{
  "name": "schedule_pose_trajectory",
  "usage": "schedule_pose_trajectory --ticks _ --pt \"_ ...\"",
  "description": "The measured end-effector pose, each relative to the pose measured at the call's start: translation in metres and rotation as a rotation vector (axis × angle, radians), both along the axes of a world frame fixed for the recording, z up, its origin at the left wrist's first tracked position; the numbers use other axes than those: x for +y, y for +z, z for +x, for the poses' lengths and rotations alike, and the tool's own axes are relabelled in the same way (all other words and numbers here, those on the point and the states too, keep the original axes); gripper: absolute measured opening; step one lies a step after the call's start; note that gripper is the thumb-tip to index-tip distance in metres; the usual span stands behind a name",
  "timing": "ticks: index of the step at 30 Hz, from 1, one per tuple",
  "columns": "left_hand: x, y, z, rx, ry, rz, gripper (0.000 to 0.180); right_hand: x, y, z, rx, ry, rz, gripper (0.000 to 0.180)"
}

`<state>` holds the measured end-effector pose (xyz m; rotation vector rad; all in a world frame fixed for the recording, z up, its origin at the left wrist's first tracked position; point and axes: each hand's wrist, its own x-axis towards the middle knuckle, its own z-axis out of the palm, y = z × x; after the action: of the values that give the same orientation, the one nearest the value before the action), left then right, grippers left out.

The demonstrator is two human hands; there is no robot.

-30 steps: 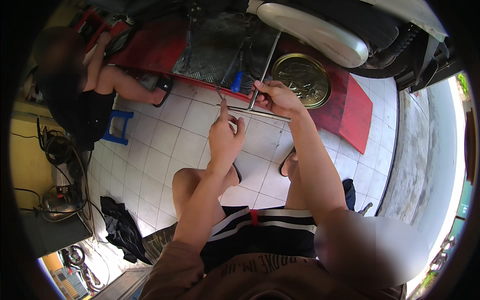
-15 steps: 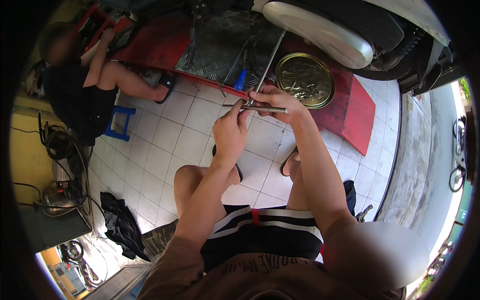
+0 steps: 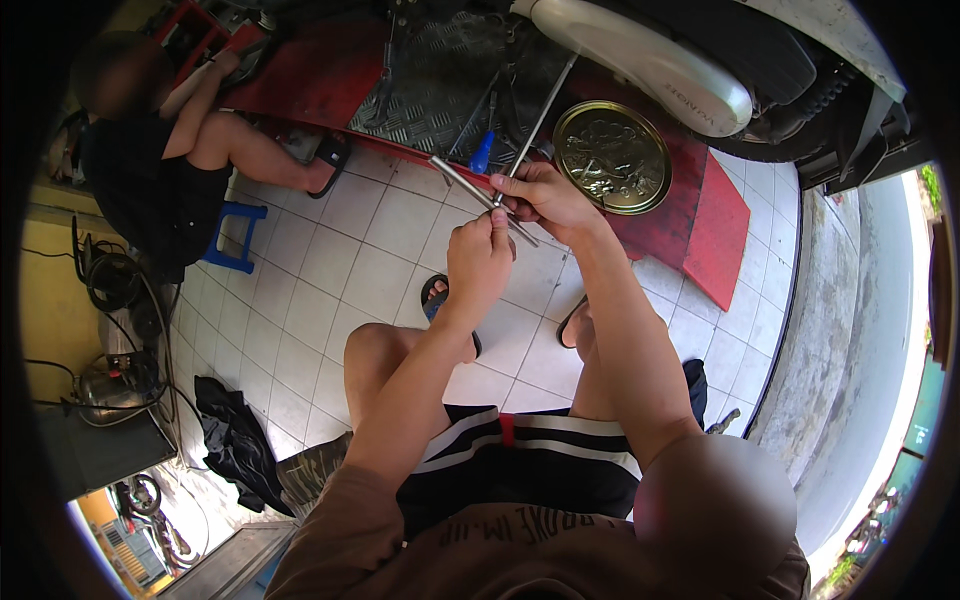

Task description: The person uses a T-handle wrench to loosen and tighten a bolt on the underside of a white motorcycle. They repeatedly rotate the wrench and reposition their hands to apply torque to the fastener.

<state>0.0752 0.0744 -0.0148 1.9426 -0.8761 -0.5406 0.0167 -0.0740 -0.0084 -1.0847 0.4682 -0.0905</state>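
A long metal T-handle wrench (image 3: 541, 118) slants away from me, its far end at the lower edge of the motorcycle's silver side cover (image 3: 640, 65). My right hand (image 3: 553, 205) is closed around the shaft just beyond the crossbar. At the near end, my left hand (image 3: 481, 262) pinches the crossbar by its joint with thumb and fingers. The bar now lies diagonally, one end up to the left. How the far tip meets the motorcycle cannot be made out. Left of the shaft lies a blue-handled screwdriver (image 3: 482, 153).
A round gold tray (image 3: 660, 185) with small metal parts sits right of my hands on the red platform (image 3: 700, 225). More tools lie on the metal tread plate (image 3: 430, 95). Another person (image 3: 150, 150) sits at the left beside a blue stool (image 3: 237, 238).
The crossbar has turned from nearly level to a diagonal, its left end rising. My left hand has shifted slightly right and down, while my right hand stays on the shaft.
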Motion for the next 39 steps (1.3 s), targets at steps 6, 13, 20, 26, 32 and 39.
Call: schedule_pose_trajectory --ticks 6,13,20,26,32,39 --pt "0.0 0.018 0.007 0.758 -0.287 -0.304 0.039 -0.015 -0.007 -0.008 -0.07 0.088 0.026 0.026" --pt "0.017 0.042 0.003 -0.165 -0.114 -0.22 0.064 -0.011 -0.01 -0.005 0.026 0.024 -0.082 0.021" --pt "0.024 0.017 -0.009 0.027 -0.291 0.122 0.072 -0.014 -0.001 -0.005 -0.144 -0.035 0.111 0.025" --pt "0.019 0.042 -0.022 0.054 -0.076 -0.265 0.073 -0.009 0.007 -0.007 -0.085 -0.107 0.089 0.026" --pt "0.028 -0.003 -0.052 0.002 -0.211 -0.115 0.082 -0.016 -0.001 -0.002 -0.231 -0.063 0.186 0.026" --pt "0.023 0.036 -0.034 -0.149 0.075 -0.06 0.08 -0.018 -0.001 0.001 -0.257 -0.079 0.157 0.025"
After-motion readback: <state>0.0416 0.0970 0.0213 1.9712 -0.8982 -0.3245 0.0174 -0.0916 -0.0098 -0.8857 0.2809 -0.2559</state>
